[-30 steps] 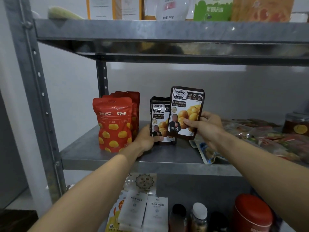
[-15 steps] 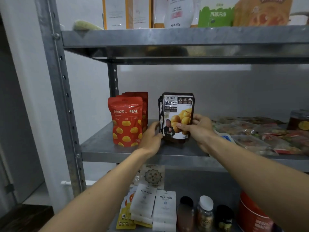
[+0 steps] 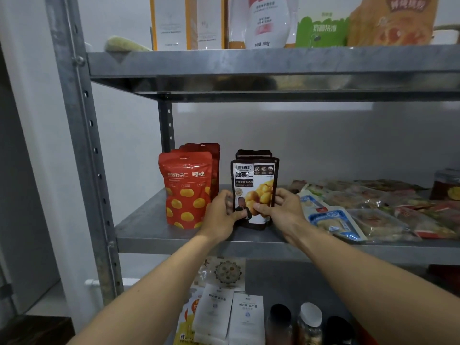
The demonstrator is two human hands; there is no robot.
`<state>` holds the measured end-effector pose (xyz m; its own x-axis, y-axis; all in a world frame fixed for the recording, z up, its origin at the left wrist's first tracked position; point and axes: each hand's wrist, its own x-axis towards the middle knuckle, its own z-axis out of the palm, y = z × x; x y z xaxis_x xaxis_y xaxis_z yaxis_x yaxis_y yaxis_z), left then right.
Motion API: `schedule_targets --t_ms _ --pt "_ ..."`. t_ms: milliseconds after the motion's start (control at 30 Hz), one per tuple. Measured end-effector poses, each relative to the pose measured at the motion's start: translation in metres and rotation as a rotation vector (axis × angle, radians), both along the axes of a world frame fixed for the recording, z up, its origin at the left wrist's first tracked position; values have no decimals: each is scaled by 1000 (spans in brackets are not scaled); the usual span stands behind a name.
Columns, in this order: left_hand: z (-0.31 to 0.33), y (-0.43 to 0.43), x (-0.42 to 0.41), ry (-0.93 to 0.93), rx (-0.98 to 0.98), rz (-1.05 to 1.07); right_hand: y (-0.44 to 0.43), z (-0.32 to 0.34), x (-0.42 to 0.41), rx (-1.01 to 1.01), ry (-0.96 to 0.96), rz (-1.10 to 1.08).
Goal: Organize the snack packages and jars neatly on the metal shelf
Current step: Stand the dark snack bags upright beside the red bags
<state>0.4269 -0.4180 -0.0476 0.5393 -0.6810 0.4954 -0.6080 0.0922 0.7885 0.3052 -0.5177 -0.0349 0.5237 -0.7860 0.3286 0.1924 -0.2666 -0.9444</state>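
Observation:
A black chestnut pouch [image 3: 254, 181] stands upright on the middle metal shelf [image 3: 146, 227], with another black pouch [image 3: 252, 153] right behind it. My left hand [image 3: 221, 215] grips its lower left edge, thumb on the front. My right hand [image 3: 281, 207] grips its lower right edge the same way. To the left stands a row of red chestnut pouches [image 3: 186, 190], upright and close to my left hand. A pile of flat snack packets [image 3: 368, 210] lies on the shelf to the right.
A jar [image 3: 446, 184] stands at the far right of the middle shelf. Boxes and bags [image 3: 321, 26] fill the top shelf. Below are white sachets [image 3: 231, 317] and small jars [image 3: 308, 324]. A steel upright [image 3: 82, 135] is at the left.
The black pouch in my right hand came down and left, and now stands in front of the other black pouch. My left hand has taken hold of its left edge.

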Motion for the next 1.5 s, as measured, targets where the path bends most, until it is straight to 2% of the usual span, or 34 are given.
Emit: schedule_targets --t_ms 1133,1367,1500 --pt "-5 -11 6 -52 25 -30 -13 -3 1 -25 67 -48" --pt "-2 -2 0 -94 55 41 -3 8 -10 -154 210 -162" --pt "2 10 -4 -187 122 198 18 21 -29 -475 467 -373"
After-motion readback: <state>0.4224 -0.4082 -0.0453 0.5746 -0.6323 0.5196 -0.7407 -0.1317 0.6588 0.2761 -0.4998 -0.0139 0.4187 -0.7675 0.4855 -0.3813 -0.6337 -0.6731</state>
